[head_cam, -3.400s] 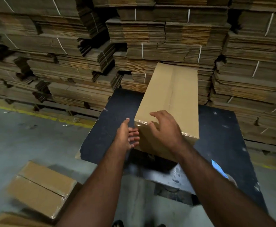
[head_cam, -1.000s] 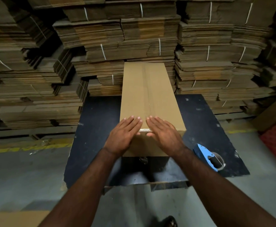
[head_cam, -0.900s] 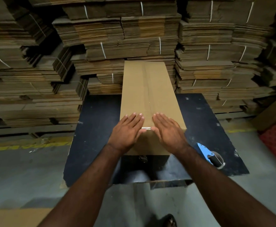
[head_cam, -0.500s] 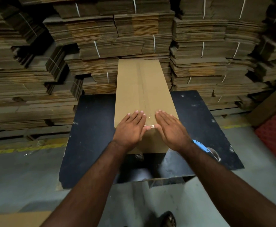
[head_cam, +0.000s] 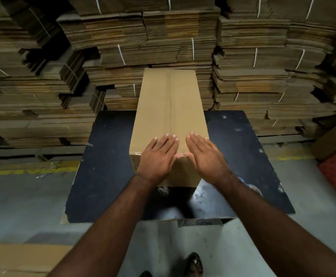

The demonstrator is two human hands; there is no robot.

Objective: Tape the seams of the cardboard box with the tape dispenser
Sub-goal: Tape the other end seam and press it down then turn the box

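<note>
Both my hands lie flat on the near end of the cardboard box (head_cam: pixel 170 108), fingers straight and together, gripping nothing: left hand (head_cam: pixel 157 156) left of the centre seam (head_cam: pixel 170 100), right hand (head_cam: pixel 205 157) right of it, fingertips pointing away from me. The box sits on the dark table (head_cam: pixel 241 148) with its long axis running straight away from my body, so the seam runs that way too, between my two hands. A glossy strip shows along the seam and a shiny bit of tape at the near top edge between my thumbs; I judge the top seam taped and this a press-down pass. Any further smoothing would go outward along that axis, both hands equally near. The tape dispenser is largely hidden behind my right forearm; only a pale blur shows there.
</note>
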